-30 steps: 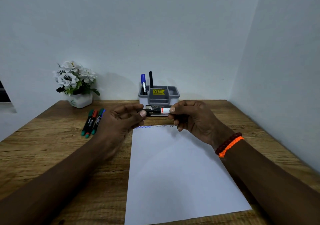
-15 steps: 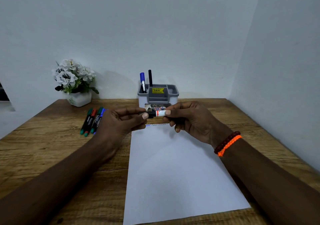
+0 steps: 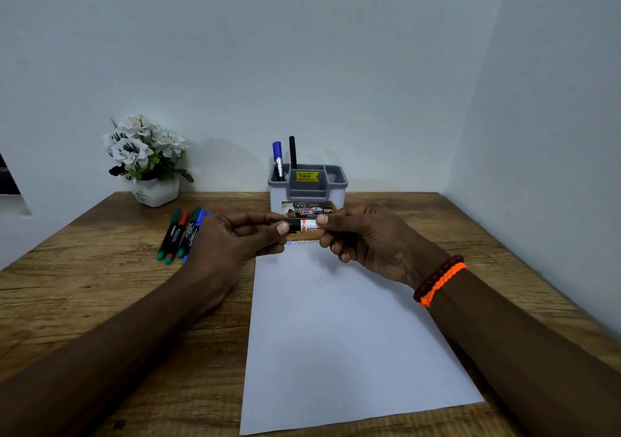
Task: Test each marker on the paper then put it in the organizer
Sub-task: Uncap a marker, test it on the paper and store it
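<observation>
You hold one marker (image 3: 304,225) level across the middle of the frame, above the top edge of the paper (image 3: 339,329). Your left hand (image 3: 232,240) pinches its dark end between thumb and curled fingers; your right hand (image 3: 364,238) grips the white, red-banded barrel the same way. Both hands hide most of the marker.

Directly behind it, at center, stands the grey organizer (image 3: 307,186), touching the back wall. A blue marker (image 3: 278,159) and a black marker (image 3: 292,151) stand upright in its left rear compartment; a yellow price sticker (image 3: 307,176) sits on the middle divider.

Two short scribbles, blue and dark, run along the paper's top edge just below your fingers.

To the left of center, a cluster of loose markers (image 3: 179,235) lies on the wooden desk (image 3: 84,268), partly covered by your left hand. A white flower pot (image 3: 148,164) stands in the left rear corner. Red and orange bracelets (image 3: 438,280) circle your right wrist.
</observation>
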Motion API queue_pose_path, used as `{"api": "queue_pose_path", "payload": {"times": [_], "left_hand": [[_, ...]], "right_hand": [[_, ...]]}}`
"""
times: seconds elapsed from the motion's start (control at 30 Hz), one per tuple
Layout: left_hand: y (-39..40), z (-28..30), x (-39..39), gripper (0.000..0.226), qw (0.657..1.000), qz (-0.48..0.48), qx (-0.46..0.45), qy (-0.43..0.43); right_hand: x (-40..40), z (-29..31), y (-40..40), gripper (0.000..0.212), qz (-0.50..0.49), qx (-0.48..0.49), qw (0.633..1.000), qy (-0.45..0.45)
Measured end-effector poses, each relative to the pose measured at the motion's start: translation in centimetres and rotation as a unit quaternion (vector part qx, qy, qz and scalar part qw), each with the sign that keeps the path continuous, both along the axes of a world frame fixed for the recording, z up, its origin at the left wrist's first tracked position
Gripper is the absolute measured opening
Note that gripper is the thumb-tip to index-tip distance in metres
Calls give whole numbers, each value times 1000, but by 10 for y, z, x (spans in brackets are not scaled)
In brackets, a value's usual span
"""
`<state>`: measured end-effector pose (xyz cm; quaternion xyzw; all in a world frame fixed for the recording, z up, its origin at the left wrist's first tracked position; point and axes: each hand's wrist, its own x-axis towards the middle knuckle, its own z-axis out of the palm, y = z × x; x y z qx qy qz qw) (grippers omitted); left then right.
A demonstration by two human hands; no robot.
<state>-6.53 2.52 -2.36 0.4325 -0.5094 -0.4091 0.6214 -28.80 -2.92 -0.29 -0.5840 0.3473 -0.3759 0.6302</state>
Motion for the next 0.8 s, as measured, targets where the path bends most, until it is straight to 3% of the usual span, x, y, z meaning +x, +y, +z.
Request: {"api": "queue_pose_path", "payload": {"times": [0.17,0.3,0.43,0.5,0.6,0.67,0.73,0.8], "left_hand": [[1,5,2,27,999,13,-32,4],[-4,7,5,31,999,15,-27,10],[-5,3,2,31,1000,9,-23,-9],[-4,3,1,30,1000,2,-18,-1],[-6,5,2,28,1000,16,-2,1],[-6,2,7,23,992,68,-12,-103],[-6,-4,13,9,937,127,-48,-322],[-4,-5,15,4,884,127,-65,-444]], "right_hand": [[2,6,5,14,11,-17,999,25],[12,11,15,33,58,-39,992,105],[24,12,22,12,83,-71,987,121],[27,15,25,19,70,-75,988,117],[27,16,28,46,54,-60,993,81],[23,18,27,61,45,-73,994,64],[19,20,22,67,21,-99,993,64],[17,26,16,66,-20,-118,991,67]]}}
